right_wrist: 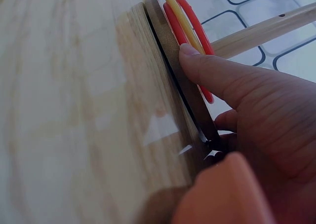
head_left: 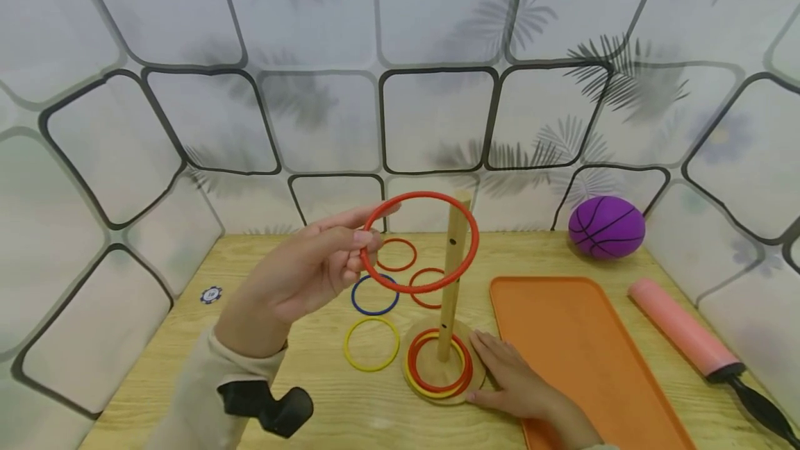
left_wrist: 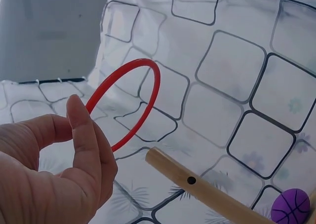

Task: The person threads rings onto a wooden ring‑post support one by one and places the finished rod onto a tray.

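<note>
My left hand (head_left: 319, 266) pinches a red ring (head_left: 425, 290) by its left side between thumb and fingers. In the head view this ring overlaps the upright wooden post (head_left: 447, 311); in the left wrist view the ring (left_wrist: 154, 86) hangs beside the post's top (left_wrist: 163, 162), not around it. Red and yellow rings (head_left: 464, 384) lie around the post's foot on its round wooden base (head_left: 409, 328). My right hand (head_left: 515, 380) holds the base's right edge, the thumb (right_wrist: 197, 63) on the rim near the rings. Its other fingers are partly hidden in the right wrist view.
Two loose red rings (head_left: 400, 269), a blue ring (head_left: 375, 314) and a yellow ring (head_left: 371, 369) lie left of and behind the base. An orange tray (head_left: 562, 339) is to the right, with a pink pump (head_left: 681, 325) and a purple ball (head_left: 606, 228) beyond. A chip (head_left: 211, 294) lies far left.
</note>
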Demonstrator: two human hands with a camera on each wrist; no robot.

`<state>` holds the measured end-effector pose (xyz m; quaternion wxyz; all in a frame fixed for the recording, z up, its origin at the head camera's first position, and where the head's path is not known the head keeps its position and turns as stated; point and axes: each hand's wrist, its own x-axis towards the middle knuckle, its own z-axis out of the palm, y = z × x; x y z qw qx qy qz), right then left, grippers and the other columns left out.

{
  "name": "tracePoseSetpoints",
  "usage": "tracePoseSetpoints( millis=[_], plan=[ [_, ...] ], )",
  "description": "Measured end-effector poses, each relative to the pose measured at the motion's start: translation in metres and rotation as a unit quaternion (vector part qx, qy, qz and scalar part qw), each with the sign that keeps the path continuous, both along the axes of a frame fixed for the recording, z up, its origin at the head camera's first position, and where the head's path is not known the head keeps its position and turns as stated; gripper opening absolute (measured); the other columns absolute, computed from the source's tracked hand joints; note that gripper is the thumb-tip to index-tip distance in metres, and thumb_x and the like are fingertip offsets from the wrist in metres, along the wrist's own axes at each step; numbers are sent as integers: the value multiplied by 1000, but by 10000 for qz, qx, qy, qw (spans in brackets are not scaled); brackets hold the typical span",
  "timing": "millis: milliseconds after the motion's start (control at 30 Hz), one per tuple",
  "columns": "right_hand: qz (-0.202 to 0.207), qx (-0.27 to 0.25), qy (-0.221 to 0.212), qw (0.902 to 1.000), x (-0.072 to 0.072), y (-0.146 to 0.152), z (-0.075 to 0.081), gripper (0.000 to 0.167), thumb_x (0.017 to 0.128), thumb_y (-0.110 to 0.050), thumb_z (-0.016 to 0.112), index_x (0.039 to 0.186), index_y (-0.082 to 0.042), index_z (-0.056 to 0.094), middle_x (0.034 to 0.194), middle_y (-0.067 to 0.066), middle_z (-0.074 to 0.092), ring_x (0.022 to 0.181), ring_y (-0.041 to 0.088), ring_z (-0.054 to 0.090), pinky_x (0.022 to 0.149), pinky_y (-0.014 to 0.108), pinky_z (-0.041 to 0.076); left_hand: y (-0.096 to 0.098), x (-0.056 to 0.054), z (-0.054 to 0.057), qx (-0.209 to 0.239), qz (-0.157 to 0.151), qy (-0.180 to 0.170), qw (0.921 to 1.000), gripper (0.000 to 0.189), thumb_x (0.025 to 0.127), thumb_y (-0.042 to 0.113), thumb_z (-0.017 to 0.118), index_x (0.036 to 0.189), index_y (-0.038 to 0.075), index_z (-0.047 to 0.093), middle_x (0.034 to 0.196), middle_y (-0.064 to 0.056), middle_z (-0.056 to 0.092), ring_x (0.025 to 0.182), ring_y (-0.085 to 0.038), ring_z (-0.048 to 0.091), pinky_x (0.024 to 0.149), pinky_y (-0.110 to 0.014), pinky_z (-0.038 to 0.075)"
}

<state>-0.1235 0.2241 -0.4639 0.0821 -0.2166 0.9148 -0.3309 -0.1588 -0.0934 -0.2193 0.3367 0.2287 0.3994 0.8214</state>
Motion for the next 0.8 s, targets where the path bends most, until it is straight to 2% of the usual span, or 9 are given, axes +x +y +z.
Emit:
tracePoseSetpoints(
  millis=[100,267,367,433,533,600,667,733,800],
  plan=[
    [-3,64,40,10000,0,1,1,93,83,-51,66,148,2,25,151,25,22,138,45,17,105,61,6,9,-2,2,187,10,-163,9997,68,93,-3,48,151,3,12,94,-10,52,64,-5,61,63,-13,50],
    [-22,23,25,10000,0,2,1,93,83,-50,66,148,2,25,151,25,22,138,44,17,105,61,6,22,-7,3,353,14,-181,9992,66,92,-1,53,148,3,18,93,-9,52,63,-5,61,62,-13,50],
    [-14,-13,46,10000,0,2,0,92,83,-50,66,147,2,25,151,25,22,138,44,17,108,55,3,29,-10,3,336,96,-247,9991,56,92,-1,53,141,2,25,90,-7,54,62,-6,60,60,-14,50],
    [9,-12,90,10000,1,2,-1,92,84,-50,65,147,3,26,151,26,22,138,44,17,112,42,-3,33,-11,1,314,140,-337,9988,50,92,-2,50,137,2,29,88,-7,56,63,-7,60,60,-14,50],
    [25,26,173,9998,1,1,-3,91,84,-51,65,147,3,26,150,26,23,138,44,18,108,22,-11,37,-13,-1,289,166,-443,9985,49,93,-3,44,139,2,29,86,-7,58,64,-7,60,60,-14,50],
    [21,39,190,9998,1,0,-3,91,84,-51,65,147,3,26,150,25,24,138,43,18,109,24,-10,38,-14,-3,270,167,-512,9982,53,93,-3,44,143,2,25,86,-7,58,63,-7,60,60,-14,50],
    [15,55,186,9998,0,0,-3,92,83,-51,65,147,3,27,150,25,24,138,43,19,112,39,-5,39,-14,-5,251,145,-547,9981,57,93,-3,42,146,3,21,86,-7,58,62,-7,60,60,-14,50],
    [8,63,151,9999,0,0,-3,92,83,-52,66,147,2,27,150,25,24,138,42,19,109,54,3,40,-15,-6,224,142,-587,9979,59,94,-3,40,148,4,18,86,-7,58,62,-7,60,60,-14,50],
    [11,69,121,9999,0,1,-2,93,83,-52,66,147,2,27,151,24,24,139,41,18,106,60,6,40,-15,-8,201,131,-591,9980,58,95,-3,39,148,3,18,86,-7,58,62,-6,61,60,-14,50]
  ],
)
